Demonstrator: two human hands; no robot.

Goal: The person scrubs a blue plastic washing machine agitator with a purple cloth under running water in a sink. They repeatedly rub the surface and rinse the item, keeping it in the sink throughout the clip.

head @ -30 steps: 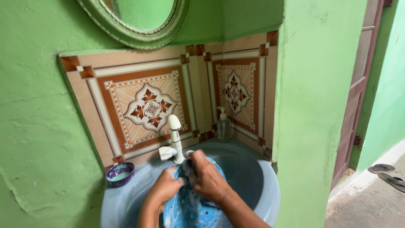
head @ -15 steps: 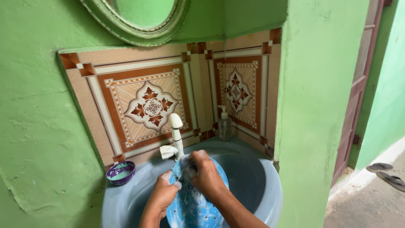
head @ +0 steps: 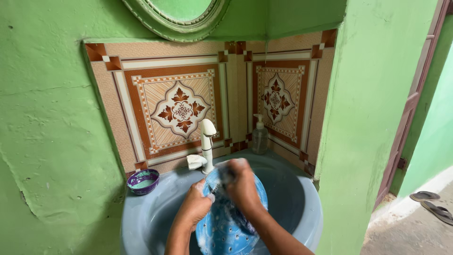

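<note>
A round blue perforated strainer [head: 222,231], covered in suds, is held tilted over the grey-blue sink [head: 297,189]. My left hand [head: 194,208] grips its left rim. My right hand [head: 243,185] presses a dark scrubbing pad against the strainer's upper inside; the hand is blurred and mostly hides the pad. A white tap [head: 205,146] stands just behind both hands.
A small purple bowl [head: 143,181] with pale green paste sits on the sink's left rim. A clear soap pump bottle [head: 259,137] stands in the tiled corner. A green wall [head: 363,118] juts out on the right. Sandals [head: 432,200] lie on the floor beyond.
The view has shifted so everything sits further right and slightly lower. My right hand keeps rubbing across the strainer's upper part, while my left hand stays on the rim.
</note>
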